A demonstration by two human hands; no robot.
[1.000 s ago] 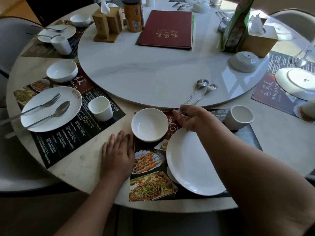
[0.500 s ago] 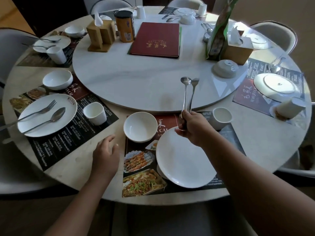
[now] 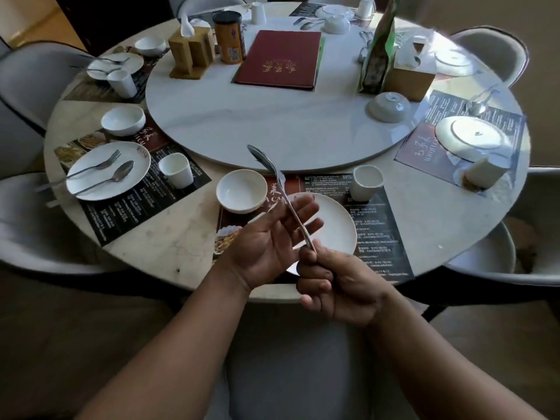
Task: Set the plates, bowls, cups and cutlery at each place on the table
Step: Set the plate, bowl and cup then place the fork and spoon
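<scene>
My right hand (image 3: 336, 286) grips the handles of a spoon and fork (image 3: 268, 163) held together, their heads slanting up and to the left above the near place. My left hand (image 3: 266, 241) is palm up with straight fingers, which touch the cutlery shafts from the left. Beneath the hands a white plate (image 3: 336, 228) lies on the dark placemat (image 3: 381, 219). A white bowl (image 3: 241, 190) stands to the plate's upper left and a white cup (image 3: 366, 182) to its upper right.
The turntable (image 3: 272, 122) carries a red menu (image 3: 281, 59), a tissue box (image 3: 409, 80) and an upturned bowl (image 3: 388, 107). The left place has a plate (image 3: 138, 165) bearing a fork and spoon, plus a bowl and cup. An overturned plate (image 3: 472, 136) lies at the right place.
My right hand lifted the spoon and fork off the turntable's edge and drew them back over the plate. My left hand rose from the table to meet the shafts.
</scene>
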